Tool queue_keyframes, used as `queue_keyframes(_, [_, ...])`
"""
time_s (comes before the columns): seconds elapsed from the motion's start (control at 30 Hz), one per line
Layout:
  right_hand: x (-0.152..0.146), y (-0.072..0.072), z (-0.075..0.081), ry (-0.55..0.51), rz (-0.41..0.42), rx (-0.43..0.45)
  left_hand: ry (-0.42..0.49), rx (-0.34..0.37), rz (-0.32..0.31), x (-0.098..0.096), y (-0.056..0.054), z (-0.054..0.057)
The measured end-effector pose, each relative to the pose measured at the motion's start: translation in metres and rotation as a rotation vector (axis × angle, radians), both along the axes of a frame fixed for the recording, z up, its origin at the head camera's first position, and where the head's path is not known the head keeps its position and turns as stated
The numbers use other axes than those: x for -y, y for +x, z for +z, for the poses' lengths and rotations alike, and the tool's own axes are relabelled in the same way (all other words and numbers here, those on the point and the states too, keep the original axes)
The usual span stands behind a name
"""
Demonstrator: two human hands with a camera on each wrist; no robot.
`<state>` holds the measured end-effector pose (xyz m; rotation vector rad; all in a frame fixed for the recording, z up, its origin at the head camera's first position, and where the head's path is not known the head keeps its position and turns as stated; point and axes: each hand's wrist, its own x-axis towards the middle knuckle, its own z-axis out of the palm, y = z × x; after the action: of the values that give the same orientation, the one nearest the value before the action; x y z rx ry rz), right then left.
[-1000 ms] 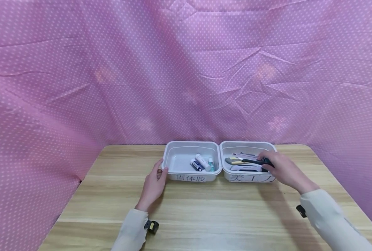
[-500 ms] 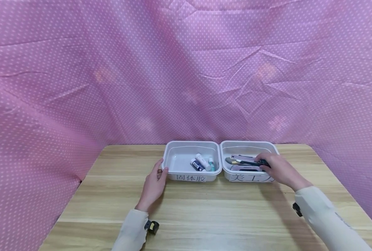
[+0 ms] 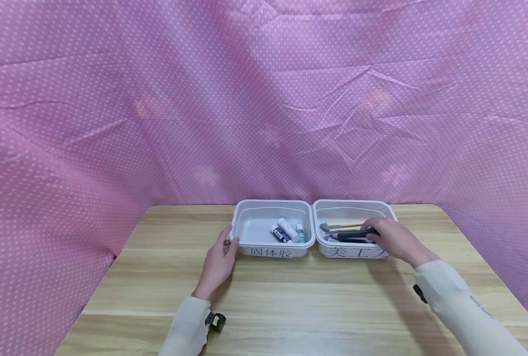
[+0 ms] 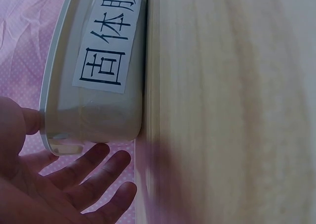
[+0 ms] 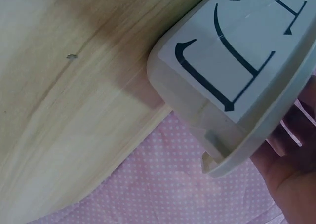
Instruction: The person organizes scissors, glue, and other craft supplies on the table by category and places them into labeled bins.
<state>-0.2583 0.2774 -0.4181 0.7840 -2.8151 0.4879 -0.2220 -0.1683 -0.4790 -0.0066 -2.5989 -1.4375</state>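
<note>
In the head view, two white plastic baskets stand side by side at the table's back. My left hand (image 3: 217, 264) rests at the near-left corner of the left basket (image 3: 256, 245), thumb on its rim, other fingers loosely spread outside. Inside lie a white glue stick (image 3: 288, 229), a dark blue one (image 3: 279, 234) and a green one (image 3: 300, 233). My right hand (image 3: 395, 240) reaches into the right basket (image 3: 321, 245) and pinches a black utility knife (image 3: 355, 234). A yellow utility knife (image 3: 341, 227) lies behind it. In the right wrist view the basket wall hides my fingertips.
Printed paper labels, the left label (image 4: 106, 41) and the right label (image 5: 222, 51), are stuck to the basket fronts. The wooden table (image 3: 281, 306) extends toward me. A pink dotted cloth (image 3: 264, 123) hangs behind and at both sides.
My right hand has lowered slightly and shifted left in the right basket. The knives there have been rearranged: the purple one no longer lies on top. My left hand has stayed put.
</note>
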Motion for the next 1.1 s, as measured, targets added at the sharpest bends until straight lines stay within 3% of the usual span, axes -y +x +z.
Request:
queue_keyframes(0.3, [-0.001, -0.002, -0.001, -0.004, -0.062, 0.038, 0.004, 0.003, -0.007, -0.002, 0.000, 0.000])
queue_keyframes(0.73, [-0.006, -0.001, -0.003, -0.055, -0.088, 0.014, -0.001, 0.007, -0.005, -0.002, -0.001, -0.001])
queue_keyframes(0.87, [-0.007, 0.005, -0.003, -0.092, -0.102, -0.001, 0.006, 0.008, -0.001, -0.002, -0.001, -0.002])
queue_keyframes(1.1, [-0.009, 0.025, -0.002, -0.161, -0.140, -0.113, 0.014, -0.004, -0.003, -0.002, -0.002, -0.002])
